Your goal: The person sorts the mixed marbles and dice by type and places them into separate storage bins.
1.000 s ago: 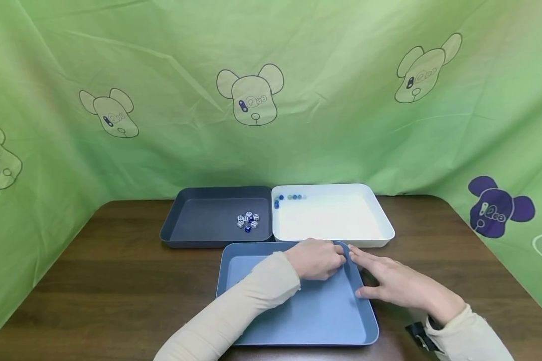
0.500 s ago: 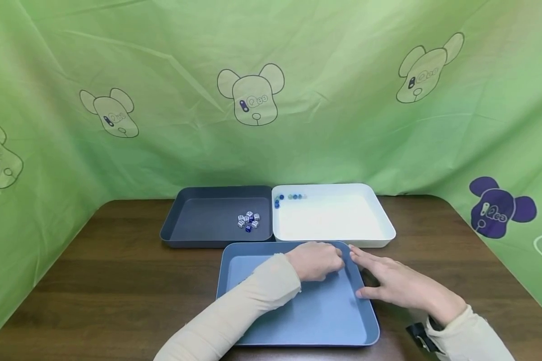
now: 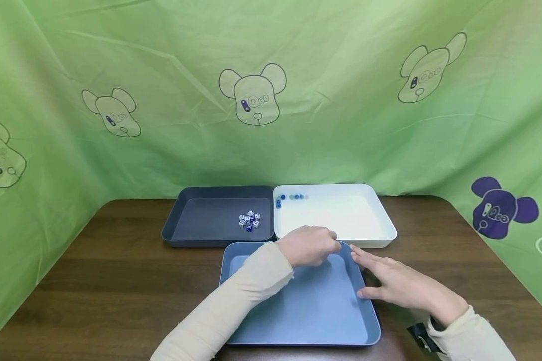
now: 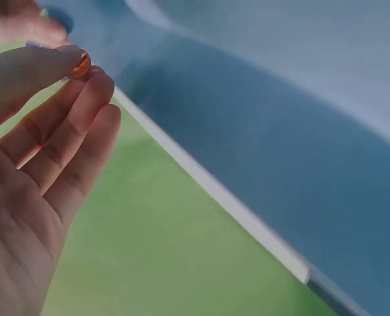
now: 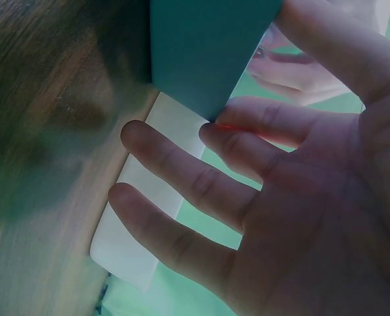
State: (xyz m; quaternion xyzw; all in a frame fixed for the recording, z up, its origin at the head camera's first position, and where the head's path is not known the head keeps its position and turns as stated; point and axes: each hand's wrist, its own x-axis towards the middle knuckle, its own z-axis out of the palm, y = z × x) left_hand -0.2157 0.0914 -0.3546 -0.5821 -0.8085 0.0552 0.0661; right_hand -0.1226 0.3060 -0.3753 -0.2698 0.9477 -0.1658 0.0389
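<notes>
My left hand (image 3: pixel 308 245) is over the far edge of the light blue tray (image 3: pixel 316 316), close to the white tray's near rim. Between its thumb and fingertips it pinches a small glossy orange marble (image 4: pixel 82 65), which the hand hides in the head view. My right hand (image 3: pixel 395 283) lies along the right side of the blue tray, fingers extended and thumb at the rim. In the right wrist view, its fingers (image 5: pixel 201 184) are spread beside the tray's wall and hold nothing.
Behind the blue tray, a white tray (image 3: pixel 334 215) holds several blue and pale marbles (image 3: pixel 296 196) at its far left. Left of it, a dark grey tray (image 3: pixel 208 215) contains several white and blue dice (image 3: pixel 250 219). A green cloth (image 3: pixel 185 150) hangs behind the wooden table (image 3: pixel 117 291).
My left hand has lifted from inside the blue tray and shifted away and slightly left, toward the white tray. My right hand stays in place.
</notes>
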